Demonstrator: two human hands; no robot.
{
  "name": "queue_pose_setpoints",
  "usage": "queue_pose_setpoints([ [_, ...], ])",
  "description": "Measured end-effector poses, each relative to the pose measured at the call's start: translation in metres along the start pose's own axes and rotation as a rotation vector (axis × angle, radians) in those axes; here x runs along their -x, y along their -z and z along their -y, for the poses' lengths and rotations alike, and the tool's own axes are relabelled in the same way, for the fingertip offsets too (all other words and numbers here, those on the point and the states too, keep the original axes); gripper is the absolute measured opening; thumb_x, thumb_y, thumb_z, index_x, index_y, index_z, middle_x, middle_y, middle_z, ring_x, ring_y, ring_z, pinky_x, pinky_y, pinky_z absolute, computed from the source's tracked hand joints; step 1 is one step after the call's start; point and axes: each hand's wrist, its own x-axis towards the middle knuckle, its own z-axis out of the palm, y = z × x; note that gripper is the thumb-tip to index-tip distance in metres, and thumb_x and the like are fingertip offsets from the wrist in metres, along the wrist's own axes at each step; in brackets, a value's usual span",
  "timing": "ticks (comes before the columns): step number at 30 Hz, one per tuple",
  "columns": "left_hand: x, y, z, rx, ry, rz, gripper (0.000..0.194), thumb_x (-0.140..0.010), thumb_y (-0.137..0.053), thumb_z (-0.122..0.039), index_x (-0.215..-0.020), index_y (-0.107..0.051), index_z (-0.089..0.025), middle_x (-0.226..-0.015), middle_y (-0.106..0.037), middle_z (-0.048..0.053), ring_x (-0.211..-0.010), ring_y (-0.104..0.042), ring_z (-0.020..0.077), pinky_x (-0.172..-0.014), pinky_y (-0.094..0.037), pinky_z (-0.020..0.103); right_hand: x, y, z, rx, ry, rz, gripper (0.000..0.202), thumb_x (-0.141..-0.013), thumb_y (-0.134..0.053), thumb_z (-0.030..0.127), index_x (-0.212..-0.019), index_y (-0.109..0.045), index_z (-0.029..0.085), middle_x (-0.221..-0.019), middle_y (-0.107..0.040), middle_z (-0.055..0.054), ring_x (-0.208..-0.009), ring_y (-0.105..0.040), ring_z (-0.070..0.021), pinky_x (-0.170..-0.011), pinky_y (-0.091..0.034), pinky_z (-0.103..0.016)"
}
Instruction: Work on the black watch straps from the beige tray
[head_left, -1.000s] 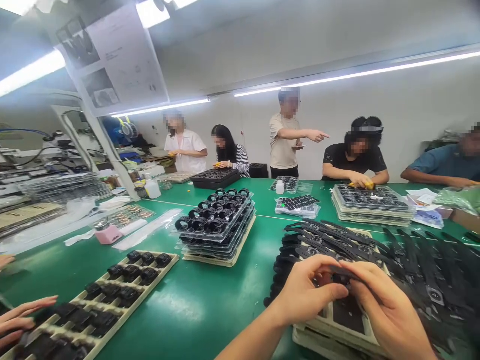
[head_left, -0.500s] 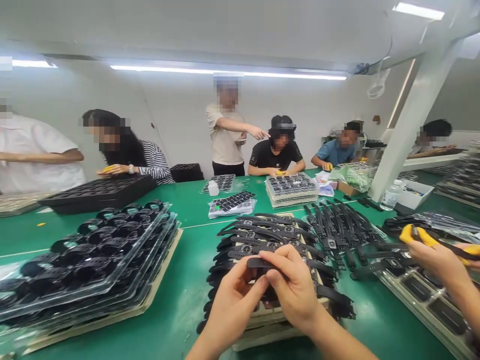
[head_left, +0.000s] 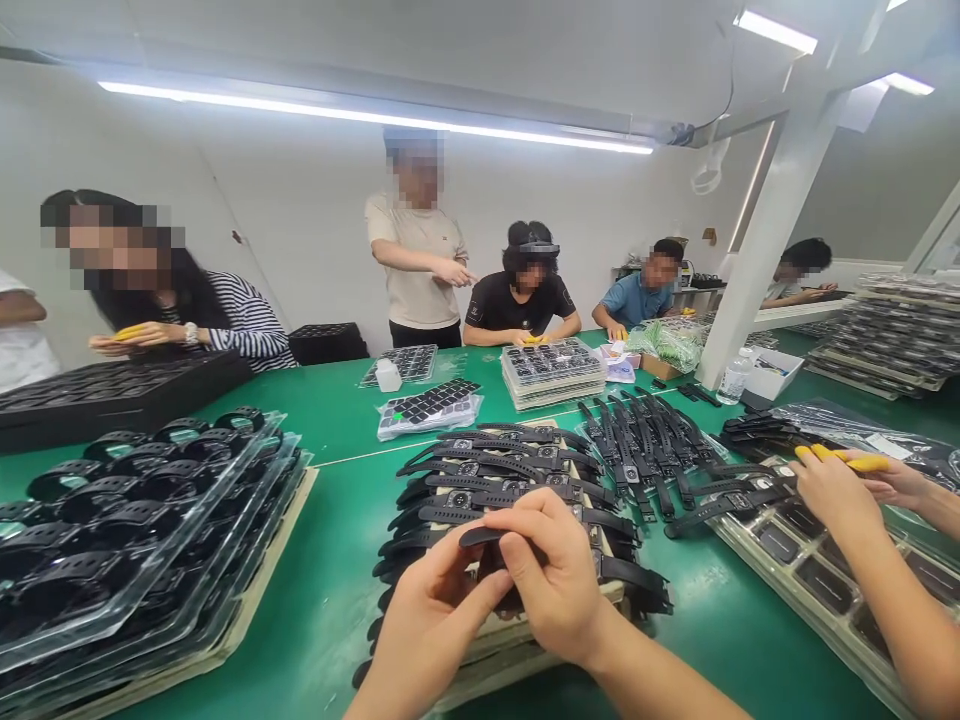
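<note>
Both hands meet at the lower middle of the view, over a stack of trays of black strapped watches (head_left: 457, 470). My left hand (head_left: 431, 610) is closed round one side of a black watch strap (head_left: 480, 537). From the right, my right hand (head_left: 555, 575) pinches the same strap, its thumb and forefinger near the left thumb. The strap's rounded end shows above the fingers; the rest of it is hidden by the hands.
Stacked clear trays of looped watches (head_left: 150, 520) stand at left. More straps (head_left: 637, 450) lie right of the middle stack. At right, a co-worker's hands (head_left: 840, 490) in yellow finger covers work over a tray (head_left: 795, 610). Several people are across the green table (head_left: 337, 520).
The view has turned right, so everything sits further left. The standing person's pointing arm has dropped lower. My hands still hold the strap, which is tilted slightly differently.
</note>
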Motion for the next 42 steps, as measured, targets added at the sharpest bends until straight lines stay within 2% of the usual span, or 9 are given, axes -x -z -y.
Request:
queue_pose_setpoints([
  [4,0.006,-0.011,-0.012,0.112,0.06,-0.153,0.067,-0.068,-0.079,-0.053,-0.118,-0.065,-0.01,-0.121,-0.065,0.008,-0.1,-0.066,0.01,-0.08,-0.056,0.009,-0.001,0.0,0.003,-0.017,-0.024,0.005,0.029,-0.087,-0.053,0.012,-0.11,-0.069,0.018,-0.094,-0.061,-0.001,-0.091,-0.056,0.0072,-0.083,-0.049,-0.002],
  [8,0.004,-0.011,-0.009,0.109,0.035,-0.128,0.062,-0.065,-0.082,-0.048,-0.113,-0.068,-0.012,-0.118,-0.066,0.006,-0.1,-0.067,0.01,-0.083,-0.057,0.009,0.001,-0.002,0.002,-0.055,-0.07,-0.03,0.024,-0.09,-0.05,0.015,-0.106,-0.068,0.016,-0.094,-0.062,-0.001,-0.093,-0.056,0.0065,-0.084,-0.048,-0.004],
  [12,0.001,-0.009,-0.003,0.128,0.047,-0.208,0.058,-0.061,-0.083,-0.043,-0.107,-0.067,-0.011,-0.108,-0.068,0.005,-0.09,-0.065,0.0071,-0.078,-0.057,0.008,0.007,-0.006,-0.001,-0.112,-0.122,-0.082,0.016,-0.091,-0.047,0.017,-0.095,-0.062,0.011,-0.09,-0.058,-0.002,-0.089,-0.055,0.0067,-0.082,-0.047,-0.003],
  [18,-0.002,-0.007,0.0,0.064,-0.025,-0.086,0.056,-0.067,-0.078,-0.045,-0.104,-0.065,-0.005,-0.102,-0.066,0.009,-0.088,-0.064,0.0051,-0.081,-0.057,0.007,0.018,-0.01,-0.003,-0.047,-0.151,-0.182,0.014,-0.093,-0.038,0.009,-0.099,-0.05,0.012,-0.096,-0.053,-0.001,-0.096,-0.054,0.0108,-0.086,-0.046,0.004],
  [25,0.003,-0.013,-0.002,0.12,-0.056,-0.065,0.05,-0.072,-0.076,-0.042,-0.104,-0.065,-0.005,-0.107,-0.065,0.011,-0.087,-0.065,0.0062,-0.074,-0.058,0.009,0.026,-0.013,-0.006,-0.274,-0.356,-0.198,0.022,-0.098,-0.036,0.031,-0.094,-0.042,0.01,-0.091,-0.049,-0.004,-0.067,-0.047,0.0073,-0.054,-0.043,-0.003],
  [30,0.002,-0.012,-0.003,0.167,-0.033,-0.06,0.053,-0.073,-0.074,-0.043,-0.11,-0.063,-0.006,-0.097,-0.067,0.008,-0.076,-0.065,0.0057,-0.065,-0.057,0.011,0.024,-0.007,-0.009,-0.174,-0.258,-0.067,0.017,-0.097,-0.036,0.024,-0.094,-0.044,0.009,-0.091,-0.048,-0.004,-0.065,-0.046,0.0086,-0.057,-0.044,-0.002],
  [36,0.0,-0.011,-0.004,0.15,-0.007,-0.025,0.049,-0.073,-0.075,-0.038,-0.11,-0.066,-0.007,-0.108,-0.066,0.01,-0.082,-0.065,0.0063,-0.068,-0.057,0.012,0.009,0.009,-0.012,0.037,-0.045,0.114,0.01,-0.088,-0.051,0.009,-0.096,-0.054,0.013,-0.092,-0.054,-0.001,-0.091,-0.051,0.0086,-0.082,-0.044,-0.001],
  [39,-0.002,-0.01,-0.002,0.222,-0.012,-0.075,0.058,-0.068,-0.079,-0.035,-0.116,-0.061,-0.008,-0.115,-0.064,0.011,-0.104,-0.064,0.009,-0.083,-0.058,0.009,0.012,0.01,-0.017,0.008,-0.088,0.092,0.009,-0.088,-0.051,0.01,-0.096,-0.052,0.012,-0.093,-0.054,-0.001,-0.087,-0.052,0.0081,-0.08,-0.046,-0.002],
  [42,-0.003,-0.007,-0.002,0.269,-0.018,-0.07,0.056,-0.069,-0.08,-0.035,-0.112,-0.06,-0.006,-0.108,-0.064,0.01,-0.099,-0.064,0.0072,-0.084,-0.058,0.009,0.015,0.011,-0.022,-0.065,-0.165,0.116,0.009,-0.09,-0.049,0.016,-0.095,-0.054,0.01,-0.094,-0.055,-0.004,-0.087,-0.056,0.0061,-0.082,-0.05,-0.005],
])
